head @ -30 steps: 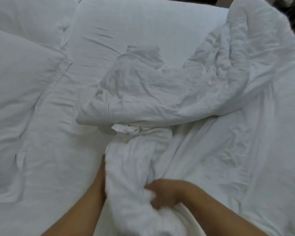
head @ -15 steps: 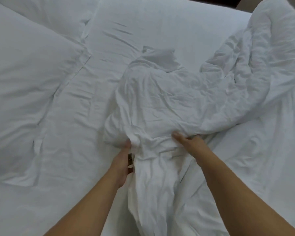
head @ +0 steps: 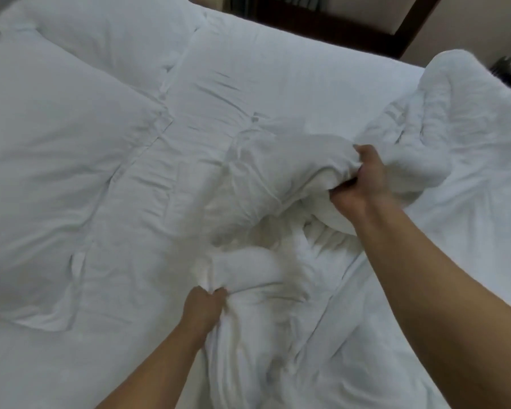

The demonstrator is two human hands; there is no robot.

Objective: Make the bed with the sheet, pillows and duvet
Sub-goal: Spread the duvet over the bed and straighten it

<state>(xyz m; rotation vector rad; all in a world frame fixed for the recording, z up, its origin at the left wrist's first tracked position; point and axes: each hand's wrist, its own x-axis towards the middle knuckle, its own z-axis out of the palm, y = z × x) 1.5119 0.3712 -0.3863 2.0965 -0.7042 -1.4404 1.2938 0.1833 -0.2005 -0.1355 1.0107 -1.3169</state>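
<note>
A crumpled white duvet (head: 283, 184) lies bunched across the middle and right of the bed, over the white sheet (head: 278, 69). My right hand (head: 359, 184) grips a thick fold of the duvet near its upper edge. My left hand (head: 204, 308) grips a lower bunch of the same duvet, close to me. Two white pillows lie at the left: a large one (head: 50, 178) in front and another (head: 106, 31) behind it at the head of the bed.
A dark wooden frame (head: 351, 28) stands beyond the far edge of the bed. The duvet's far end (head: 466, 93) is heaped high at the right. Bare sheet shows between the pillows and the duvet.
My right hand has moved up and to the right and now grips a thick fold of the duvet. My left hand has slid toward me along the duvet's edge. The view has shifted back.
</note>
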